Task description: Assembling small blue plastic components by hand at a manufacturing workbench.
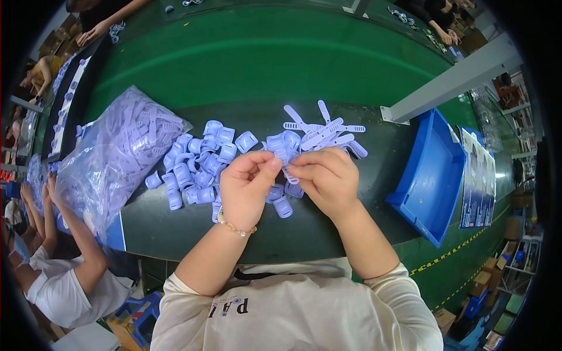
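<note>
My left hand (244, 186), with a beaded bracelet at its wrist, is closed in a pinch on a small lavender slotted strap (291, 178). My right hand (332, 182) pinches the same strap from the other side, its fingertips close to the left thumb. Whether a curved piece is joined to the strap is hidden by the fingers. Left of and behind my left hand lies a heap of curved lavender buckle-like pieces (182, 173), with a few more under my hands. Beyond my right hand, loose slotted straps (321, 138) lie fanned out on the dark table.
A clear plastic bag (132, 146) full of lavender straps lies at the left. On the right are a blue tray (430, 175), a printed sheet (477, 181) and a grey metal post (451, 79). Behind runs a green belt (234, 58). Co-workers' hands (44, 193) work at the left.
</note>
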A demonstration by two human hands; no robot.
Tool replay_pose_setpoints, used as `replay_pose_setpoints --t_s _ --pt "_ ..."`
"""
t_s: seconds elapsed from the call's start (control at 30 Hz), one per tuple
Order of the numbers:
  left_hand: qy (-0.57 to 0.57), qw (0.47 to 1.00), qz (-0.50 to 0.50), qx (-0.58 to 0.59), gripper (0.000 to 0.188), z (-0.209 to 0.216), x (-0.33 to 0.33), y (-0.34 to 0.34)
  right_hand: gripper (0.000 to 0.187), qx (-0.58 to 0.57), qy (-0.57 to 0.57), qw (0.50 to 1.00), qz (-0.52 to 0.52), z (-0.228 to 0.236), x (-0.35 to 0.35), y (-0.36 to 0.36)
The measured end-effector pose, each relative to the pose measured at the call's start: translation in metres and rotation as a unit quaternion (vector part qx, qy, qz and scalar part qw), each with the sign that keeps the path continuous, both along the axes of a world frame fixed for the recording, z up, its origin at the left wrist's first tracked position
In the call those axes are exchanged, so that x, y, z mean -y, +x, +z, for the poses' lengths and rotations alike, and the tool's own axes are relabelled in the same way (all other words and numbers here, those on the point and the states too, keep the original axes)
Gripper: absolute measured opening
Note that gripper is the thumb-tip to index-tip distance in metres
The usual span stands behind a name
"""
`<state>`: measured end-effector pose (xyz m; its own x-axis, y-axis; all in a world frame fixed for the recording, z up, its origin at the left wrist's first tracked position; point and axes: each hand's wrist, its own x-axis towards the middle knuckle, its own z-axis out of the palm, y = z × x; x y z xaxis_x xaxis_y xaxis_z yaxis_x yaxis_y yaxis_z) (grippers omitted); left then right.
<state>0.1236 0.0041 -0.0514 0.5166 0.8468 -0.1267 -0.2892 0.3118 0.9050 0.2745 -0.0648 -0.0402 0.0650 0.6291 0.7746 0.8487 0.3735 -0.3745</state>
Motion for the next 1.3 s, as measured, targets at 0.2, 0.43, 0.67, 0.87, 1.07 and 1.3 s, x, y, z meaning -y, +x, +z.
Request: replay_pose_setpoints --t_s 0.2,0.43,0.67,0.87,1.07,1.3 --pt "0.038 0.999 0.014 0.023 0.011 0.001 0.001 -0.001 0.024 -0.002 0.026 1.000 0.018 0.002 0.003 0.001" --pt "0.082 0.997 -0.002 -0.013 0.011 0.005 0.003 0.000 0.025 -0.001 0.033 0.999 0.011 0.000 0.004 0.002" --pt "0.152 0.984 -0.032 -0.091 0.012 0.001 -0.006 -0.001 0.016 -0.206 -0.179 0.962 -0.008 0.010 0.005 -0.002" --pt "0.176 0.974 -0.059 -0.129 0.012 -0.002 -0.009 0.001 0.010 -0.430 -0.251 0.867 0.016 0.000 0.004 0.000" --pt "0.330 0.925 -0.065 -0.176 0.012 0.002 -0.008 0.002 0.011 -0.472 -0.268 0.840 0.018 0.001 0.003 0.002" --pt "0.217 0.963 -0.038 -0.154 0.012 -0.006 -0.004 0.005 0.010 -0.463 -0.273 0.843 0.031 -0.004 0.002 0.000"
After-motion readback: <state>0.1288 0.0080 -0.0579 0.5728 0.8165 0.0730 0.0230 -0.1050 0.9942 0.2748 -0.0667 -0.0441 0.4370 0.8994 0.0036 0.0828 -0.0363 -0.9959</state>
